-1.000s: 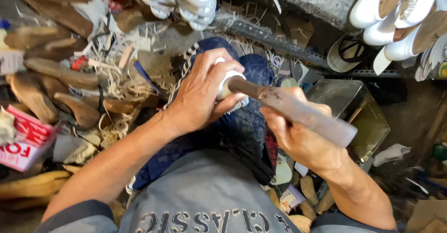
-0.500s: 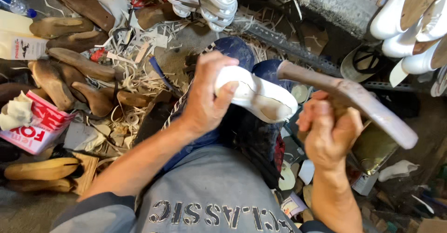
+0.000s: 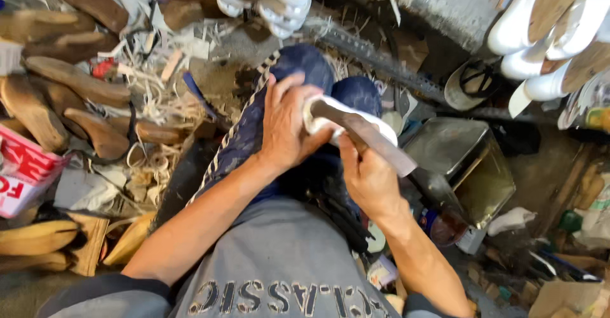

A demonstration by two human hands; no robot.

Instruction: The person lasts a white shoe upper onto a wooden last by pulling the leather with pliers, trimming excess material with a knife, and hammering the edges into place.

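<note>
While the left hand (image 3: 286, 127) stays wrapped round the white moulded shoe sole (image 3: 346, 122) on the blue-trousered knee (image 3: 305, 70), the right hand (image 3: 368, 178), fisted on the long flat grey blade (image 3: 368, 137), should cut shallow, away from fingers.

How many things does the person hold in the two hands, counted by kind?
White shoe sole, gripped by the left hand over the knees: 1
Flat metal blade, held by the right hand and laid across the sole: 1
Total: 2
</note>
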